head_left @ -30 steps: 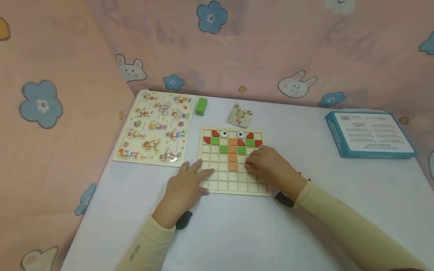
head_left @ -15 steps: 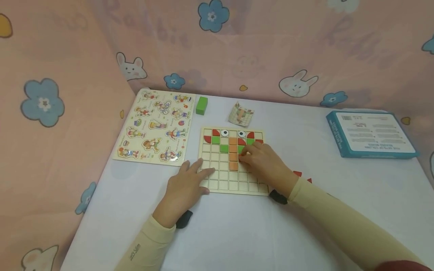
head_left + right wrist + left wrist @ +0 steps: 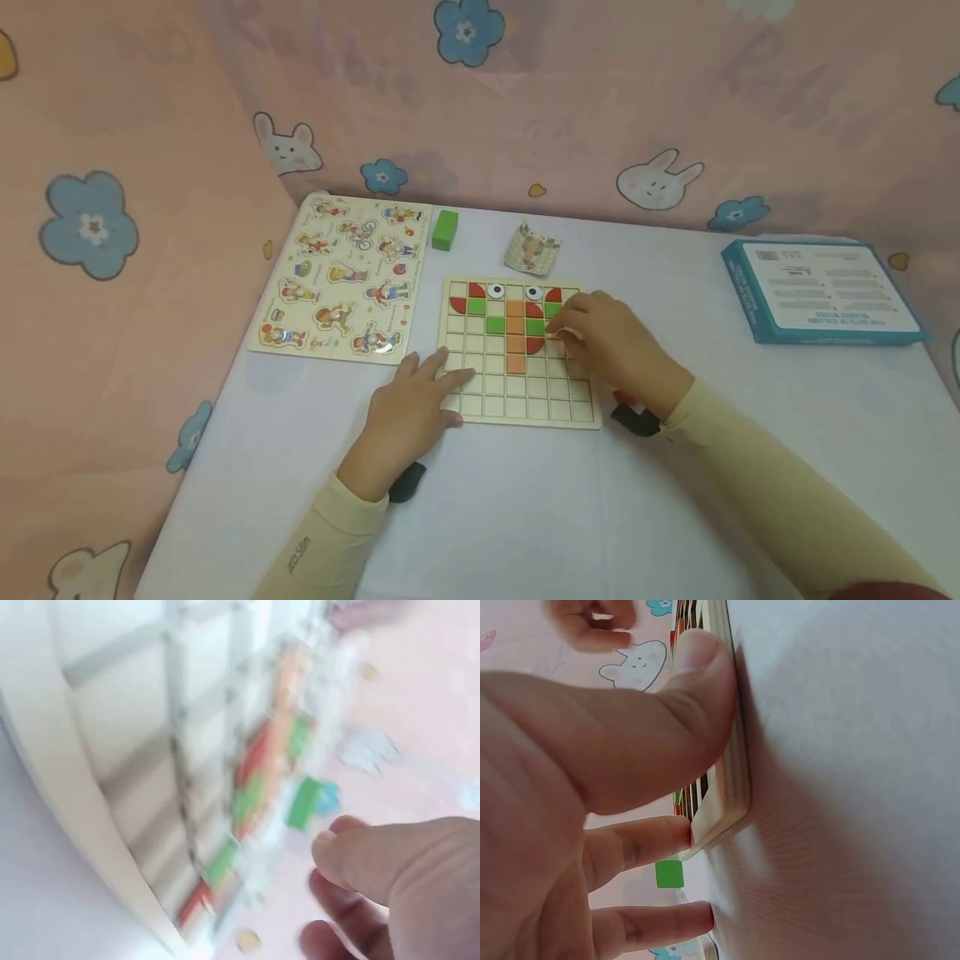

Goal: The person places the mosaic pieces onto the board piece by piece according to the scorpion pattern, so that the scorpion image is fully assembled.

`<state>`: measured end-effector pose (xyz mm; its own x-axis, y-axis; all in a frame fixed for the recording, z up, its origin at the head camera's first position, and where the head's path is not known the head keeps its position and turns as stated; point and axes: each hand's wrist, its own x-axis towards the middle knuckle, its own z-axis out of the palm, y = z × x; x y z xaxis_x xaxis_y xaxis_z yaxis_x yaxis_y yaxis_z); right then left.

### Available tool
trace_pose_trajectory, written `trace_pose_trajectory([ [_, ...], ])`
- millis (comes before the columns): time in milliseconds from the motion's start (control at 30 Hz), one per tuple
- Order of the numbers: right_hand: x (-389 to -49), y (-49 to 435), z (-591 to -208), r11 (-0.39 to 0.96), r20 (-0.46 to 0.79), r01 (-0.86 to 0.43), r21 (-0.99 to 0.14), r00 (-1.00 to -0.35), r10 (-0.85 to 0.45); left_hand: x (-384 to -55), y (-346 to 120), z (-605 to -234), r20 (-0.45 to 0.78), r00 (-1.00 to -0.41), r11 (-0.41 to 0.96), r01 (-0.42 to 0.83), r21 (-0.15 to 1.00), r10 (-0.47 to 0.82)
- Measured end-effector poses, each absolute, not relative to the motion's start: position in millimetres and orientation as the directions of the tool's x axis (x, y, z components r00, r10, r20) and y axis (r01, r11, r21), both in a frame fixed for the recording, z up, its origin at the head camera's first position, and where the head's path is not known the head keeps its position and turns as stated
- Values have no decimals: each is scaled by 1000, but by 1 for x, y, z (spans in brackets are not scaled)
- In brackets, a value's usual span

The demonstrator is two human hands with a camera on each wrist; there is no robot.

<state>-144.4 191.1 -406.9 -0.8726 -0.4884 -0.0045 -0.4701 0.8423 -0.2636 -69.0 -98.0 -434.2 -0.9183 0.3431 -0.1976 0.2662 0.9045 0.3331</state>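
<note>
A wooden grid board (image 3: 495,407) lies on the table, holding an orange column (image 3: 515,364), green squares (image 3: 496,325), red quarter-round pieces and two eye discs (image 3: 496,291). My left hand (image 3: 401,417) rests with spread fingers at its left edge; in the left wrist view the thumb lies along the board's side (image 3: 739,772). Over the board's right part hovers my right hand (image 3: 615,346), fingers loosely bent. Just left of its fingertips a red quarter-round piece (image 3: 535,345) sits in a cell. The blurred right wrist view shows nothing between thumb and fingers.
A picture puzzle board (image 3: 337,283) lies at the left. Behind the grid are a green block (image 3: 445,230) and a creased pattern card (image 3: 533,249). A blue-edged box (image 3: 828,292) lies at the right. Red pieces (image 3: 624,398) lie partly hidden under the right wrist.
My right hand moved left to the orange column, then drew back right. A red quarter-round piece now shows in the cell below the right green square. My left hand has stayed put.
</note>
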Motion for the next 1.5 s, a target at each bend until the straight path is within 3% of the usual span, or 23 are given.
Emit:
trace_pose_trajectory([
  [167,-133,222,-381,927,-137,-285,-243,-936,-324,-69,-97,-432,-215,-916,908,259,329,339],
  [433,-100,268,-392,946,-367,-137,-293,-898,-244,-69,-96,-432,-217,-917,909,254,329,335],
  [567,-85,272,-403,929,-323,-152,-338,-908,-267,-69,-97,-431,-212,-917,909,259,328,337],
  [767,-78,267,-419,915,-177,-320,-246,-913,-367,-69,-98,-432,-208,-919,910,259,324,335],
  [900,-79,265,-424,891,-130,-377,-253,-899,-417,-69,-97,-431,-205,-918,909,264,322,339],
  [1167,-74,259,-426,914,-125,-314,-256,-927,-353,-69,-97,-432,-202,-917,909,271,317,344],
  [1500,-69,253,-423,926,-96,-335,-177,-930,-355,-70,-98,-433,-212,-915,909,268,320,344],
])
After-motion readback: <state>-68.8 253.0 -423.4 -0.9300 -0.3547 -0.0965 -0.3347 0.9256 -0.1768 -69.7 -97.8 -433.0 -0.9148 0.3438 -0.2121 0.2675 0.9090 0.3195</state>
